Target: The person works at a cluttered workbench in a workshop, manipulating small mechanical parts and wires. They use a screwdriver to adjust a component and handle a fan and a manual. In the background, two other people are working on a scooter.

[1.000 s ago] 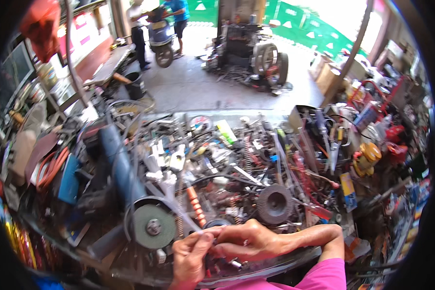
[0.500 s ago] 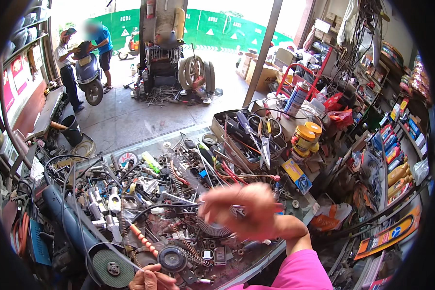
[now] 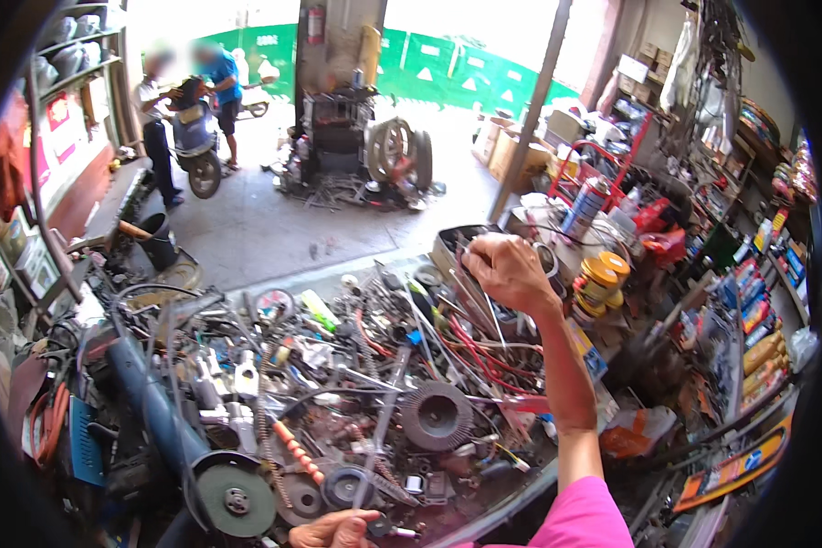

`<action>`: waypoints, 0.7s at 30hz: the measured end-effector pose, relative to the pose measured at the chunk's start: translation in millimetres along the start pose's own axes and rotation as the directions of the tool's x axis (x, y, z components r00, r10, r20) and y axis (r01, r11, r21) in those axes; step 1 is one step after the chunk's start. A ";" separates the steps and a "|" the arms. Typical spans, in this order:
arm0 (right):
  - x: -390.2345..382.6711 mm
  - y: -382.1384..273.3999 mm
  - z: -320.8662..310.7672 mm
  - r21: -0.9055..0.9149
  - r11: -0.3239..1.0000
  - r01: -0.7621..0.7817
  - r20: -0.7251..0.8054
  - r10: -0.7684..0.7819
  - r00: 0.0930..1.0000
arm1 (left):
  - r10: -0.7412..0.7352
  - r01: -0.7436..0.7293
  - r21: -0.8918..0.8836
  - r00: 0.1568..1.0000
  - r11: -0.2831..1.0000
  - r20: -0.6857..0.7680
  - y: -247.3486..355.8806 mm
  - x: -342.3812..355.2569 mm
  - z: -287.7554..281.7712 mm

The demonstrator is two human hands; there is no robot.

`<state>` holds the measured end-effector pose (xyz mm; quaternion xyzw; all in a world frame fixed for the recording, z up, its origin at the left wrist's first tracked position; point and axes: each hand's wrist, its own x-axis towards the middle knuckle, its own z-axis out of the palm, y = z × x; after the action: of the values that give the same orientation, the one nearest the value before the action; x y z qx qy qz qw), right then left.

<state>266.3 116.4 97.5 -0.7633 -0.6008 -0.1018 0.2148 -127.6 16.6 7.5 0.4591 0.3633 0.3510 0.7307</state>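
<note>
Where the right hand [image 3: 511,274] is stretched: the arm is extended across the workbench [image 3: 516,500] so that the metal tool bin [image 3: 445,256] can be reached; the fingers are curled narrow, but whether anything is gripped cannot be told.
Left hand [image 3: 338,530]: thumb and fingers are closed at the lower edge of the view, and the near end of a translucent strip [image 3: 383,429] appears to be pinched there, presumably so that it is kept apart from the loose parts.
Translucent strip: its length is angled up and away, between the finned disc [image 3: 437,416] and the orange beaded rod [image 3: 299,450].
Metal tool bin: placed at the far right, likely so that hand tools are separated from the clutter.
Angle grinder [image 3: 160,402]: laid at the left, its green abrasive disc [image 3: 236,495] turned upward, perhaps for ready access.
Yellow tubs [image 3: 603,274]: stacked beyond the right forearm, probably to save space.
</note>
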 end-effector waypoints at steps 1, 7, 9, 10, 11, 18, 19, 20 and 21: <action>5.5 6.0 10.9 -0.021 0.999 0.038 0.000 -0.038 0.999 | -0.027 0.027 -0.020 1.000 0.999 0.011 5.1 -0.2 3.2; 25.9 5.8 59.3 0.143 0.988 -0.054 0.177 0.028 0.984 | 0.004 -0.004 -0.048 1.000 0.999 -0.007 13.3 -1.5 2.6; 29.1 14.9 52.7 0.204 0.978 -0.047 0.053 0.037 0.998 | -0.016 0.018 -0.048 0.999 0.999 0.045 13.1 1.4 -2.1; 33.7 6.7 52.8 0.216 0.975 -0.050 0.008 0.049 0.999 | 0.037 -0.038 -0.043 0.999 0.998 -0.006 8.4 2.3 0.7; 40.6 -6.1 49.3 0.198 0.980 -0.022 -0.036 0.030 0.999 | -0.019 0.020 -0.079 1.000 0.997 0.005 11.3 0.8 -1.0; 34.3 6.4 46.5 -0.075 0.996 0.038 0.142 -0.027 0.989 | -0.139 0.151 -0.048 0.972 0.987 0.188 -9.7 3.9 -17.7; 45.3 -2.4 72.9 -0.034 0.997 0.071 0.251 -0.060 0.966 | -0.039 0.047 -0.085 0.995 0.995 0.091 -22.4 -0.1 -11.2; 40.5 -0.4 80.2 -0.066 0.996 0.052 0.344 -0.026 0.939 | 0.049 -0.039 -0.123 0.996 0.992 0.076 -31.8 -1.4 -9.5; 35.1 11.6 82.9 -0.086 0.995 0.048 0.367 -0.013 0.930 | 0.046 -0.041 -0.049 0.993 0.998 0.113 -27.4 -1.6 -10.0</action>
<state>278.0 182.2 36.1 -0.7686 -0.6366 0.0105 0.0615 -132.0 10.3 -20.6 0.4691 0.3027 0.3484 0.7529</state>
